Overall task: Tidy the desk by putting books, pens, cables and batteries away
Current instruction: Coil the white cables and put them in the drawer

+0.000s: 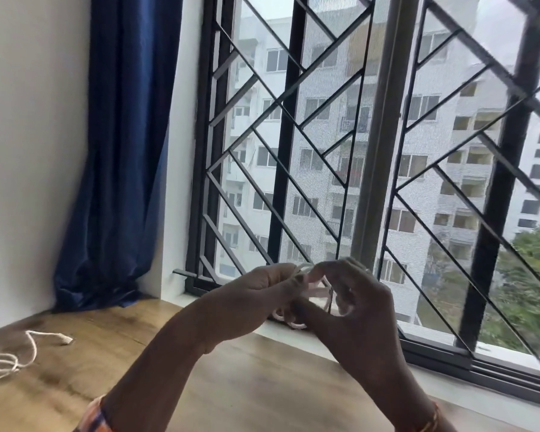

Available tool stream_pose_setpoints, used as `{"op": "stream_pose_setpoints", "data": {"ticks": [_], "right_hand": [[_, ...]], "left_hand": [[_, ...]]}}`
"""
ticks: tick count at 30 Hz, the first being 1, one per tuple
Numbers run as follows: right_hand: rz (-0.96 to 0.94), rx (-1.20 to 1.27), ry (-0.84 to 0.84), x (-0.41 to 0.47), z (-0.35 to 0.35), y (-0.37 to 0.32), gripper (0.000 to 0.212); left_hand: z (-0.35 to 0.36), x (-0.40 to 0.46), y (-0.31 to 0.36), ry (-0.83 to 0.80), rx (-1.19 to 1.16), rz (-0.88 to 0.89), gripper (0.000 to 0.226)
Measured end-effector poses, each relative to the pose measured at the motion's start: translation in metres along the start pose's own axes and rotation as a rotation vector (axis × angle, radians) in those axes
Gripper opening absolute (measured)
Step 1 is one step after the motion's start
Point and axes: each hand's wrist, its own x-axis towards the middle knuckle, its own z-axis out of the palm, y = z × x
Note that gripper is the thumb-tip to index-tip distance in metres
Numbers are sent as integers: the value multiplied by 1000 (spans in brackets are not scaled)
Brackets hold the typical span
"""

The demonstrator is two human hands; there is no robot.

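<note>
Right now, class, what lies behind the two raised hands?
A coiled white cable, held by the left hand and right hand; beyond, the window grille. Fingers hide most of the coil.

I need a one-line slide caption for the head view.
Both hands wind a white cable at the window; another cable lies on the desk.

Curtain: blue curtain (122, 157) bunched in the corner (its hem on the wooden desk (247, 385))
Window: black diagonal grille (293, 135), apartment block (418, 166) outside
</note>
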Motion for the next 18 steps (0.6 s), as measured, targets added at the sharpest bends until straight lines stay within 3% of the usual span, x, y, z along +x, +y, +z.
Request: {"op": "stream_pose_setpoints", "data": {"ticks": [3, 7, 13, 18], "right_hand": [[201, 96, -77, 4, -9, 2, 56], [363, 513, -334, 8, -20, 2, 58], [426, 697, -433, 16, -27, 5, 50], [439, 590, -418, 22, -30, 5, 40]], "left_hand": [[-1, -7, 1, -127, -61, 52, 21], [-5, -11, -1, -232, -146, 113, 8], [-9, -10, -8, -140, -213, 87, 30], [3, -8, -4, 51, -19, 76, 21]]}}
